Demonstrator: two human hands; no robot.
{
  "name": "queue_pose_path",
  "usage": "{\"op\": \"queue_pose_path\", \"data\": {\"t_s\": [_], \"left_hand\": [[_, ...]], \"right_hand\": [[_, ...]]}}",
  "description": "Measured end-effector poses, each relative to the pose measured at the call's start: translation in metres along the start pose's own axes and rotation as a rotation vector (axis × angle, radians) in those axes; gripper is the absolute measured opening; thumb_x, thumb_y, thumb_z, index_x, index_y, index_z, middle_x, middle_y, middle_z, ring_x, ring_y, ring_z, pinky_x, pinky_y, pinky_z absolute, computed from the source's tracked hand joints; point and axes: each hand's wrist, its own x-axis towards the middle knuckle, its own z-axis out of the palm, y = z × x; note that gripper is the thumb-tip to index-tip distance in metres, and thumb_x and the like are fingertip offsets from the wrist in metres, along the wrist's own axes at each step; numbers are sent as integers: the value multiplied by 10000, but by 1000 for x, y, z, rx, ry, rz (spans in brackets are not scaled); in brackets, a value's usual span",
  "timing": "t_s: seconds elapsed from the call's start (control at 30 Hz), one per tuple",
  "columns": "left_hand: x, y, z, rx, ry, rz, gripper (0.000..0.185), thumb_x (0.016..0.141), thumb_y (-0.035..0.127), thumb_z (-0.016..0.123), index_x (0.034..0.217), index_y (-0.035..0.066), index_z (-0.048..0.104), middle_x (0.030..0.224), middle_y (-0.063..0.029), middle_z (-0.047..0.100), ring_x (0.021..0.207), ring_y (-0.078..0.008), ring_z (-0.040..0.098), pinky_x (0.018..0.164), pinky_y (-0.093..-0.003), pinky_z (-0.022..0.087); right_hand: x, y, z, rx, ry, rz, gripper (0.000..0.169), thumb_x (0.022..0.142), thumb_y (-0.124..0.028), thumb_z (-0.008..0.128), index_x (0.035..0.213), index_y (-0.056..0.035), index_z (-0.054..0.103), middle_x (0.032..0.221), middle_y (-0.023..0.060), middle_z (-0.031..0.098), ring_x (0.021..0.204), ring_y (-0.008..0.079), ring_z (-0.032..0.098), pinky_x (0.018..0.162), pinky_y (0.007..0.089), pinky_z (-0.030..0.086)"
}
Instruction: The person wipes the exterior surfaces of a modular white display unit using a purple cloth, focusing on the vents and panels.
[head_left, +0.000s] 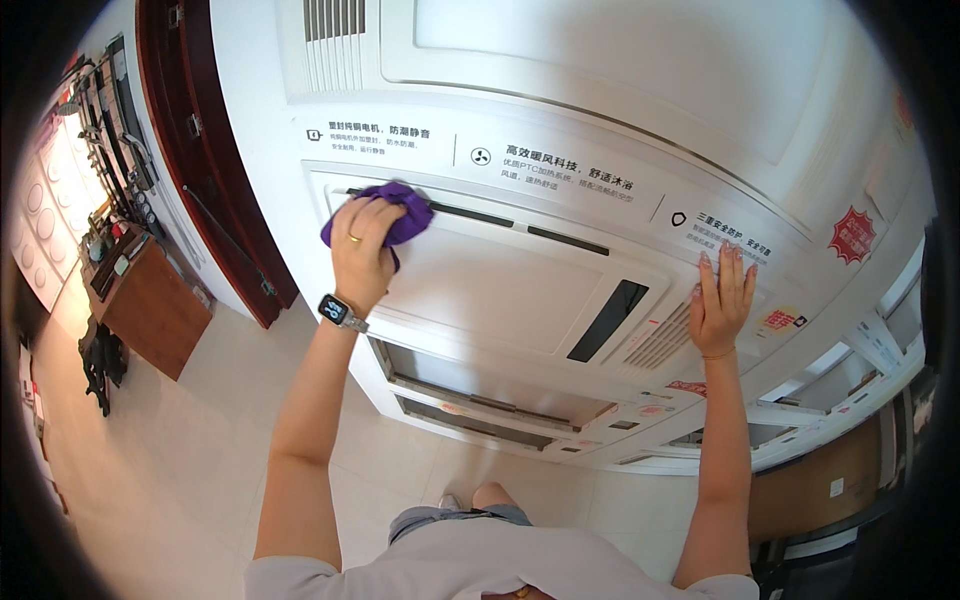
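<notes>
My left hand (366, 251) grips a bunched purple cloth (409, 214) and presses it on the upper left corner of a white bathroom heater panel (487, 285), over the end of its dark slot. A smartwatch is on that wrist. My right hand (724, 300) lies flat, fingers together and pointing up, on the white display board (465, 112) by the panel's right end. Its fingertips cover part of the printed text. Beside it are the panel's vent grille (660, 337) and a slanted black strip (607, 321).
More ceiling units (495, 390) are set in the display below and to the right. At left stand a dark red door frame (217, 150) and a wooden cabinet (154, 307) by shower fittings. A cardboard box (817, 480) sits at lower right.
</notes>
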Motion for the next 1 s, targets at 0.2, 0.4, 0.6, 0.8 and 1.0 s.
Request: {"op": "queue_pose_path", "data": {"t_s": [0.2,0.4,0.6,0.8,1.0], "left_hand": [[-21,-49,-14,43,96,-196,556,610,-173,451,1110,19,601,1119,-163,623,1121,-376,540,1001,-456,414],[-34,-35,-7,-67,166,-388,595,682,-170,432,1242,1,542,1235,-170,574,1172,-354,522,1044,-415,388],[-86,-19,7,-98,155,-650,606,705,-146,441,1300,-37,474,1287,-201,520,1229,-355,490,1086,-389,342],[-169,6,24,-118,59,-932,599,729,-127,449,1323,-45,446,1312,-213,505,1260,-357,468,1102,-389,332],[-193,-14,-1,-301,-83,-1206,606,726,-85,473,1327,-7,464,1284,-187,542,1204,-320,521,1047,-377,390]], "right_hand": [[1,-1,-1,5,14,-5,412,927,-176,445,1297,-90,604,1408,177,510,1348,335,435,1135,531,241],[1,-2,0,12,24,-7,413,934,-179,447,1311,-97,595,1417,170,503,1353,326,430,1138,526,242],[2,-1,1,-2,29,-8,412,946,-186,433,1317,-102,591,1422,165,500,1354,320,430,1138,524,245],[1,-1,2,-1,37,-8,409,950,-195,430,1312,-101,597,1419,160,504,1352,320,433,1138,524,246],[2,-2,3,6,30,-2,405,945,-184,440,1307,-98,601,1419,160,505,1353,321,430,1139,527,244]]}}
